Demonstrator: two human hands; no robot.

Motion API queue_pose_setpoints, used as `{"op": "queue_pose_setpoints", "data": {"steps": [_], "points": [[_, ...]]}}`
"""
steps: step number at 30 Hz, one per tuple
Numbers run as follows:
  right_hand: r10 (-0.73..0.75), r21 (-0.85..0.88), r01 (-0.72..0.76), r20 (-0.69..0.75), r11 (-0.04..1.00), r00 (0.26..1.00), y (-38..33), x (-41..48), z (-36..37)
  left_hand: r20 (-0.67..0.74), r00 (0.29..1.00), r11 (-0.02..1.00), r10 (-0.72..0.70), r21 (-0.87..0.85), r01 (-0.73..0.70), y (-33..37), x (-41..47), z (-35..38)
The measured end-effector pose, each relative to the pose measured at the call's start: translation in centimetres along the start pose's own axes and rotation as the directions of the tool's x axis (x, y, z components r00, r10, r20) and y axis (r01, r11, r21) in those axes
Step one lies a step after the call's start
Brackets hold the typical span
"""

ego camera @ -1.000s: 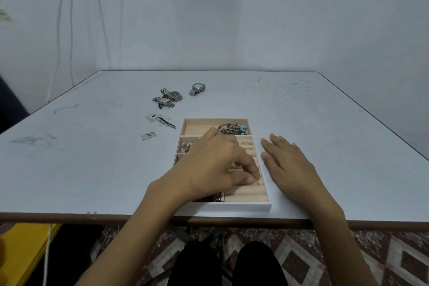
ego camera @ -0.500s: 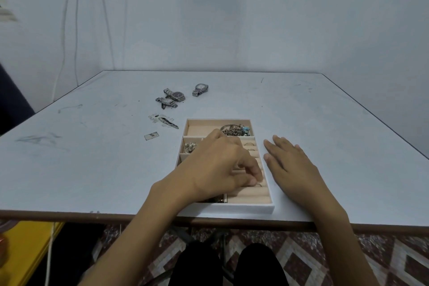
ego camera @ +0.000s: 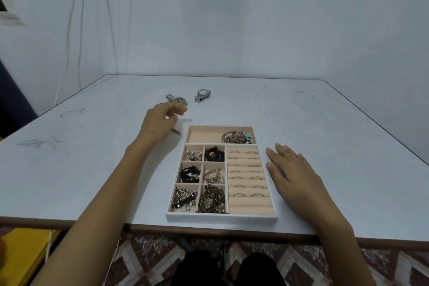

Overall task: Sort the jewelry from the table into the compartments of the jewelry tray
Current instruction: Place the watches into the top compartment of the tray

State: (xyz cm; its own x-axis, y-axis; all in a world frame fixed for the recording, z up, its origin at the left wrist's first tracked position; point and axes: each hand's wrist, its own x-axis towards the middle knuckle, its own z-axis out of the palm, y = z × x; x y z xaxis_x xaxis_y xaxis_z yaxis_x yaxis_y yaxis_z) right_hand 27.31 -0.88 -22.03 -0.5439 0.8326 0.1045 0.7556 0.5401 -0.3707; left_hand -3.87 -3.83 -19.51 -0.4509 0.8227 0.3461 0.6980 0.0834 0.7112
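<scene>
1. Reaching with the left hand point(ego camera: 157, 123) past the far left corner of the jewelry tray point(ego camera: 221, 218), toward the nearer watch point(ego camera: 180, 99). Fingers point(ego camera: 180, 109) loose, a bit bent, blurry, holding nothing that shows.
2. Resting the right hand point(ego camera: 294, 176) flat on the worktop point(ego camera: 92, 169), just right of the tray. Fingers straight, holding nothing. Cannot tell if touching the tray wall.
3. Could bump the nearer watch and push it farther from the tray, from a fast reach with bent fingers.
4. Could drop a watch on the way back to the tray: smooth metal band, easy to slip out of a weak pinch.
5. Could brush the small dark piece point(ego camera: 176, 131) just left of the tray's far left corner, close under the left hand, and sweep it away.
6. Could shove the tray off with the right hand: front wall already close to the near edge of the worktop.
7. Might be a tight fit: room left only in the long far box of the tray, with a shiny bracelet point(ego camera: 236, 138) at its right end.
8. Both watches silver, round faces, link bands. Second watch point(ego camera: 202, 95) also beyond the tray's far wall, a little more to the right.
9. Tray white outside, pale pink inside. Six small boxes on its left side, full of chains and dark beads. Rings point(ego camera: 254, 177) in rows on the soft rolls on its right side.
</scene>
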Motion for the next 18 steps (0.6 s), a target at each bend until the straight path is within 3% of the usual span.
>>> {"op": "queue_pose_setpoints", "data": {"steps": [4,6,11,14,18], "points": [[0.008,-0.001,-0.008,0.007,1.0,1.0,0.0,0.1,0.0,0.019,0.998,0.922,-0.055,0.384,0.043,-3.3,2.7,0.9],[0.015,-0.005,-0.015,0.017,1.0,1.0,-0.1,0.2,0.0,0.059,0.997,0.873,-0.052,0.488,0.016,-3.9,3.2,1.2],[0.028,-0.022,-0.027,0.039,0.999,0.999,-0.2,0.4,-0.1,0.039,0.999,0.81,0.018,0.585,-0.038,-4.6,3.4,1.1],[0.037,-0.031,-0.036,0.047,0.999,0.998,-0.3,0.4,-0.2,-0.078,0.995,0.779,0.061,0.627,0.001,-4.8,3.3,0.5],[0.037,-0.052,-0.034,0.047,0.998,0.998,-0.3,0.3,-0.2,-0.098,0.995,0.783,0.023,0.62,0.043,-5.4,3.2,0.1]]}}
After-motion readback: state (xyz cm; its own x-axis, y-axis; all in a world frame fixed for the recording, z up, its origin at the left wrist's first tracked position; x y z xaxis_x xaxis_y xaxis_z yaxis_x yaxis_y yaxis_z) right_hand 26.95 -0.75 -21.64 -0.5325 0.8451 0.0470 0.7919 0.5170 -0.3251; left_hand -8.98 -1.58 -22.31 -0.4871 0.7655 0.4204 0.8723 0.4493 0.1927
